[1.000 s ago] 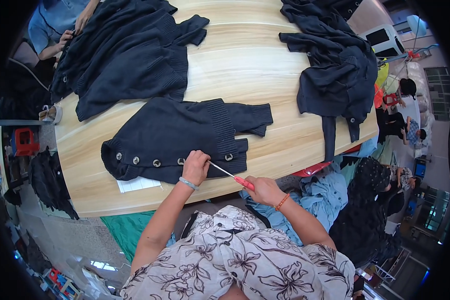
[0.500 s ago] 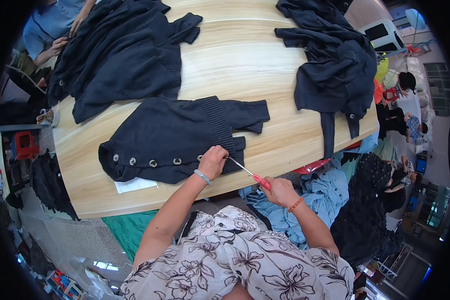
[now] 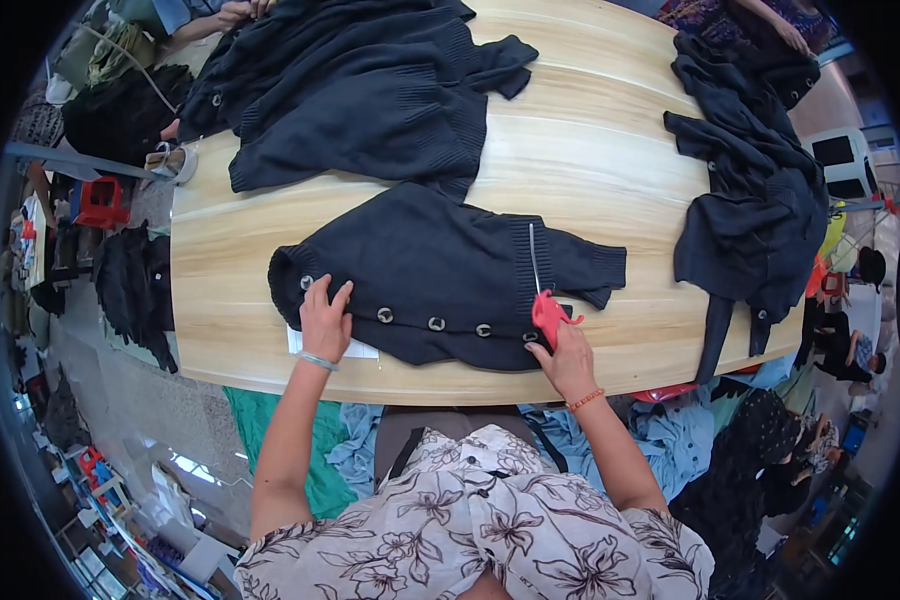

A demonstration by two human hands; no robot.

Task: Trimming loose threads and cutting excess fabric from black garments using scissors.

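A dark navy knitted cardigan (image 3: 420, 255) lies on the wooden table (image 3: 225, 240) in front of me, its row of buttons along the near edge. My left hand (image 3: 325, 318) rests on it by the button near the collar, fingers apart and holding nothing. In my right hand (image 3: 568, 358), near the ribbed hem, is a red-handled tool (image 3: 547, 312) with a long thin metal shaft pointing away from me over the cardigan. The tool's exact kind cannot be made out. A white sheet (image 3: 355, 347) shows partly from under the cardigan.
Another dark knit garment (image 3: 360, 120) lies at the far left, with a person's hand (image 3: 233, 14) at its edge. More dark garments (image 3: 750, 230) lie at the right, near another person's hand (image 3: 793, 38). Light blue cloth (image 3: 665, 440) and green cloth (image 3: 280, 440) hang below the table's near edge.
My left hand has moved left from the hem to the collar end. My right hand has turned the tool's shaft away from me, over the hem. The whole view has shifted too.
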